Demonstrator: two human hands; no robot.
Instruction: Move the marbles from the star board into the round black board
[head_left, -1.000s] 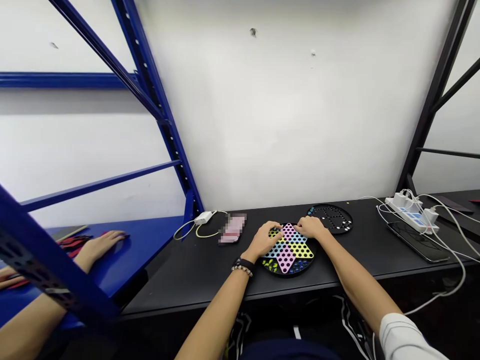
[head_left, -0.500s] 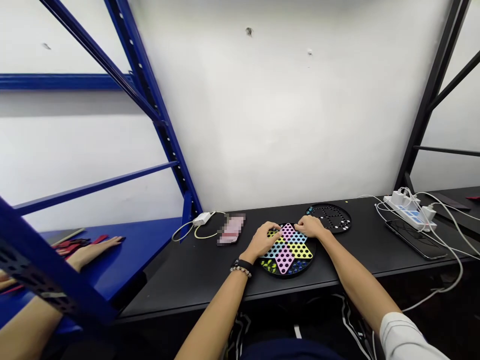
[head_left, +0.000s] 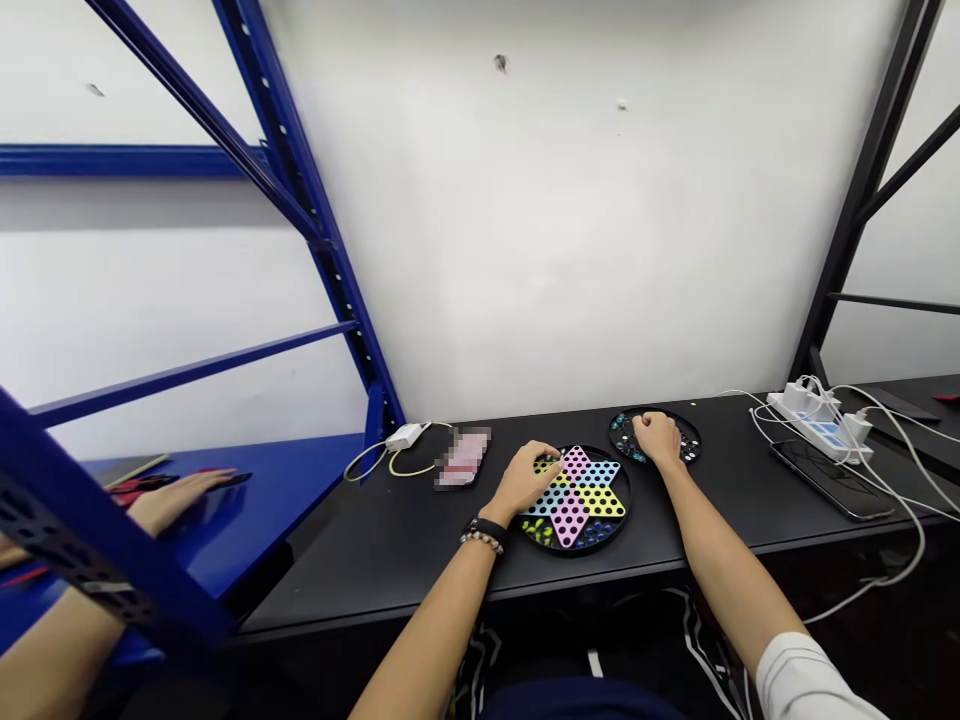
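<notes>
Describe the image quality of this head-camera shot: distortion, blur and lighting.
In the head view, the wide lens makes the blue steel shelf upright lean steeply, the foreground shelf beam looks soft, a pixelated patch hides an item on the black desk, and the lighting on the white wall is even and soft.

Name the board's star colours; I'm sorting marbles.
The Chinese checkers star: pink, yellow, pale blue points, best in the head view.

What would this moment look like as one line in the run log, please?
left hand on Chinese checkers board | right hand on black marble tray
</notes>
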